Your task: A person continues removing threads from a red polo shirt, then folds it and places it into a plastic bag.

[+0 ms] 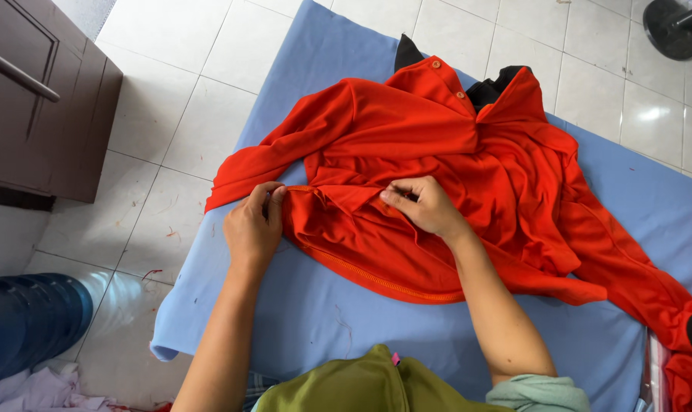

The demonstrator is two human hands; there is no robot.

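The person is working a bright red long-sleeved knit jacket with a black collar lining (pixel 468 175), which is lying crumpled across a pale blue fleece blanket (pixel 323 320) on the white tiled floor (pixel 178 114). The left hand (pixel 253 225) is pinching a fold of the hem at nine o'clock of the garment, fingers closed on the cloth. The right hand (pixel 426 204), near the centre, is pressing down with fingers curled into the fabric. Doing this well probably means keeping the hem taut between both hands and smoothing wrinkles outward. A dark wooden cabinet (pixel 41 114) is standing at ten o'clock.
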